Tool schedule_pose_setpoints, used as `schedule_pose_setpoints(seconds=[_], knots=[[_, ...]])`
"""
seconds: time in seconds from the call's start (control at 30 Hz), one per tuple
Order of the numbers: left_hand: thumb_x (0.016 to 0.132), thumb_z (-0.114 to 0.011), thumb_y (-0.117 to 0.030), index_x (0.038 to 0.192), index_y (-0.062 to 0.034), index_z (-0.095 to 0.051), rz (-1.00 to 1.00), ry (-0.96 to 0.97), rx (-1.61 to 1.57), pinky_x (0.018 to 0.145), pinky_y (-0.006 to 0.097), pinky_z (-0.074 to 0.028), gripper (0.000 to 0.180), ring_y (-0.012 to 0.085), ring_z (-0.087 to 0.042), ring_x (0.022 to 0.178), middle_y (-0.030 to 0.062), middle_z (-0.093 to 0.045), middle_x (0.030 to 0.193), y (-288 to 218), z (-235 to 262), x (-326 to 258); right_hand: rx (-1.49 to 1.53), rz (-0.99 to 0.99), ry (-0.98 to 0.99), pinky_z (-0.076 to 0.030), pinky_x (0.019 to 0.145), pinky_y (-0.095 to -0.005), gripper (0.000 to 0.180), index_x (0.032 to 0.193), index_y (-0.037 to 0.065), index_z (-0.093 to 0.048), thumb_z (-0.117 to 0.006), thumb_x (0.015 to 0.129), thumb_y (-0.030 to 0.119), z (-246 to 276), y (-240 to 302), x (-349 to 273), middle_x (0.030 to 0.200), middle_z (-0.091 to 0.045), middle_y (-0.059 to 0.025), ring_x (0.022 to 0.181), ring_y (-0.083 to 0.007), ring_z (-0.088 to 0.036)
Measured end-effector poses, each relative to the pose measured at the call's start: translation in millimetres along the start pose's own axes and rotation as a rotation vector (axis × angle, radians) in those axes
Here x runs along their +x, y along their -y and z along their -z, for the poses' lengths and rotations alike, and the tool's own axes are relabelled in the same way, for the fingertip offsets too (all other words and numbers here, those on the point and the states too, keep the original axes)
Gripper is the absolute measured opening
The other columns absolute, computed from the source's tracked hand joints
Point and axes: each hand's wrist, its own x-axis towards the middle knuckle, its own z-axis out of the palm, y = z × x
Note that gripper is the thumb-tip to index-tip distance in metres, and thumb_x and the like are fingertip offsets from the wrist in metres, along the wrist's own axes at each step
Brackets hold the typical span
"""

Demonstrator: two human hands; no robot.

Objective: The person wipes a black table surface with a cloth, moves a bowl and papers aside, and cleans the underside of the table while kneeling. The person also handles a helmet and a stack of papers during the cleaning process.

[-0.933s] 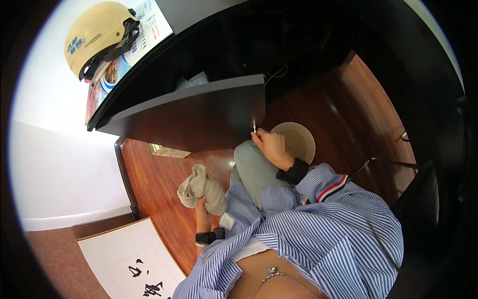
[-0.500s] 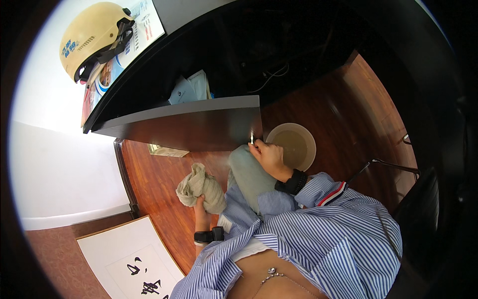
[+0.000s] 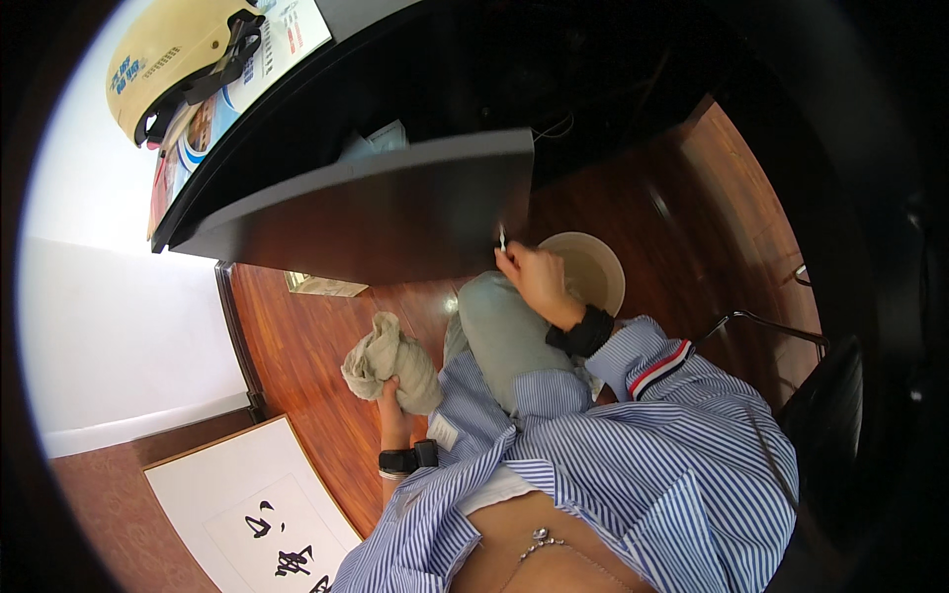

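My left hand point(image 3: 390, 398) is closed around a bunched beige-grey cloth point(image 3: 393, 367), held over the floor left of my knee. My right hand point(image 3: 542, 280) pinches a small shiny metal handle point(image 3: 502, 238) on a dark brown cabinet door point(image 3: 395, 222). Whether this piece is a knob or a key is too small to tell. The door stands partly open, and behind its top edge some light-blue papers point(image 3: 381, 141) show inside the dark cabinet. Just right of the door, a pale round bucket point(image 3: 615, 287) stands on the floor, partly hidden by my right hand.
A beige helmet point(image 3: 173, 59) rests on printed papers point(image 3: 287, 49) on the desk at the upper left. A framed calligraphy sheet point(image 3: 213, 474) leans at the lower left. A black chair point(image 3: 830, 395) is at the right. A pale cable point(image 3: 559, 128) lies in the dark recess.
The door has swung inward, away from me, with my right hand still on its handle. It now covers more of the papers inside. The cloth stays in my left hand.
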Motion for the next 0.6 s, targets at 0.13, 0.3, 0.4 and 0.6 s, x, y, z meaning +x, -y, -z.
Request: schedule_pose_setpoints(seconds=[0.13, 0.3, 0.4, 0.6], knots=[[0.078, -0.053, -0.023, 0.124, -0.0044, -0.031, 0.023, -0.017, -0.016, 0.089, 0.038, -0.038, 0.054, 0.0246, -0.043, 0.109, 0.0095, -0.043, 0.12, -2.1, 0.0, -5.8, -0.099, 0.043, 0.102, -0.042, 0.045, -0.0383, 0.024, 0.061, 0.005, -0.056, -0.055, 0.077, 0.023, -0.9, -2.3, 32.1, 0.054, -0.055, -0.0126, 0.05, -0.0287, -0.055], [0.078, -0.052, -0.02, 0.123, -0.0032, -0.031, 0.061, 0.098, -0.092, 0.088, 0.038, -0.04, 0.053, 0.0248, -0.044, 0.108, 0.0098, -0.044, 0.118, -5.1, 6.0, -10.0, -0.189, 0.093, 0.178, -0.044, 0.052, -0.0412, 0.027, 0.062, 0.004, -0.059, -0.054, 0.076, 0.026, 3.8, 2.2, 48.0, 0.058, -0.057, -0.0151, 0.057, -0.0308, -0.057], [0.079, -0.052, -0.02, 0.124, -0.0033, -0.03, 0.134, 0.04, -0.019, 0.088, 0.038, -0.04, 0.053, 0.0249, -0.044, 0.108, 0.0099, -0.043, 0.119, -9.0, 21.0, -7.6, -0.204, 0.043, 0.306, -0.044, 0.052, -0.0411, 0.02, 0.061, 0.003, -0.059, -0.057, 0.071, 0.02, 11.6, 8.1, 40.5, 0.061, -0.058, -0.016, 0.059, -0.0315, -0.058], [0.078, -0.053, -0.017, 0.125, -0.0053, -0.029, 0.151, 0.186, 0.037, 0.09, 0.038, -0.039, 0.054, 0.0247, -0.043, 0.109, 0.0087, -0.041, 0.12, -33.1, 68.3, -8.6, -0.189, -0.162, 0.505, -0.045, 0.052, -0.0384, 0.023, 0.06, 0.003, -0.059, -0.05, 0.073, 0.019, 25.3, 34.3, 15.5, 0.054, -0.058, -0.01, 0.055, -0.0262, -0.059]])
